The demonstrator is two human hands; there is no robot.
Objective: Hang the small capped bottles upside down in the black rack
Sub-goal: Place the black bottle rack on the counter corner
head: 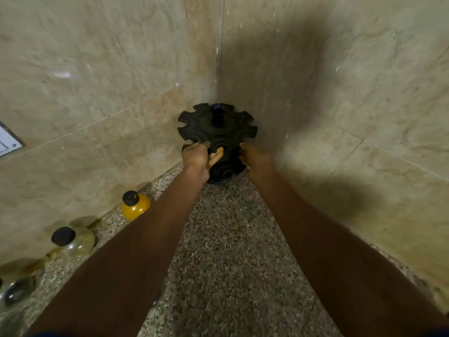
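The black rack (217, 128) stands in the corner of the speckled counter, a round tiered stand with notched slots around its rim and a centre post. No bottle is seen in its visible slots. My left hand (198, 159) grips the rack's lower left rim, thumb across the front. My right hand (255, 159) holds the right side. A small bottle of orange liquid with a black cap (134, 205) stands upright by the left wall. A clear capped bottle (73, 240) stands nearer to me.
Beige stone walls meet right behind the rack. The granite counter (226, 251) runs toward me between my forearms. More glassy bottles (14, 288) sit blurred at the lower left edge. A white switch plate (8, 143) is on the left wall.
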